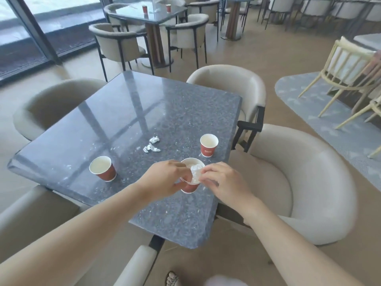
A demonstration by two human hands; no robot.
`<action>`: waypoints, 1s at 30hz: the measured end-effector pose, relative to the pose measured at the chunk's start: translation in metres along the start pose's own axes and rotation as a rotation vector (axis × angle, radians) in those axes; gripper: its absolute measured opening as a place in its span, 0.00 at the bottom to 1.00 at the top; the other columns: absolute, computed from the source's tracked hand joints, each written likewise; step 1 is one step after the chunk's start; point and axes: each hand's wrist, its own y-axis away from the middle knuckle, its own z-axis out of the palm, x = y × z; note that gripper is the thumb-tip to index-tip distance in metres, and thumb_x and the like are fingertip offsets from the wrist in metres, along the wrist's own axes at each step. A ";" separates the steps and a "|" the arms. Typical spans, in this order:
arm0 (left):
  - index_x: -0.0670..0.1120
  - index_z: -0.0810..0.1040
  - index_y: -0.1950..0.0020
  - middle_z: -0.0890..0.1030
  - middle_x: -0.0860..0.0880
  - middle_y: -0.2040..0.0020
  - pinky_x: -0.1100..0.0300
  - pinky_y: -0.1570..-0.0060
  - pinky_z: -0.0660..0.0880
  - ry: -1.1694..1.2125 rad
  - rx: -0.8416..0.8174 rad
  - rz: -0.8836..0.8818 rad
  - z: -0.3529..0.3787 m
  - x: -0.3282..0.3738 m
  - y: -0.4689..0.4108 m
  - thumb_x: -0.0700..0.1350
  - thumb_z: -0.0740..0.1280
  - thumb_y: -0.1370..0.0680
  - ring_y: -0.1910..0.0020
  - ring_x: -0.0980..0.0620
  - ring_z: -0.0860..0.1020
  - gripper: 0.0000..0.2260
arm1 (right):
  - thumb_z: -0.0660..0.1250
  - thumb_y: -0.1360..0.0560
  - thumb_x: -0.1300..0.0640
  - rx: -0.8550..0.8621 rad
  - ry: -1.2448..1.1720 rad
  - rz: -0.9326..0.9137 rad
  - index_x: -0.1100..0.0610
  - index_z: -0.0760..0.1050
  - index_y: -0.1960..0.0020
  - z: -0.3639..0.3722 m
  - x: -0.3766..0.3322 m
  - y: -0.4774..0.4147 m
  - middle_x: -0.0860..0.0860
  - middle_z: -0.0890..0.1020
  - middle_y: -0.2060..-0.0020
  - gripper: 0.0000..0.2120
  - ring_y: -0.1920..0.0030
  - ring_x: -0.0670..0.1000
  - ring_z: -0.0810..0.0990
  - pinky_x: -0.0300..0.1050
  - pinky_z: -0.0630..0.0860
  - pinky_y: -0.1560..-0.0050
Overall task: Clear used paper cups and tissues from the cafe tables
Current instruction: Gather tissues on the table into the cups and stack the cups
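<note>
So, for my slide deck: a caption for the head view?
Left hand holds a cup while right hand pinches a tissue inside it.

Soft window daylight — tabletop (127, 112) glare, warped edges

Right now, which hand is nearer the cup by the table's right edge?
Right. The right hand is this side of the cup; the left hand, holding the middle cup, is farther left.
</note>
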 end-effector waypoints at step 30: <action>0.56 0.72 0.36 0.62 0.55 0.28 0.56 0.44 0.73 0.213 -0.019 -0.727 0.054 -0.098 -0.003 0.42 0.65 0.25 0.34 0.54 0.69 0.18 | 0.72 0.31 0.60 -0.438 -0.114 -0.296 0.53 0.79 0.62 0.137 0.085 -0.152 0.47 0.81 0.59 0.04 0.56 0.54 0.77 0.46 0.75 0.72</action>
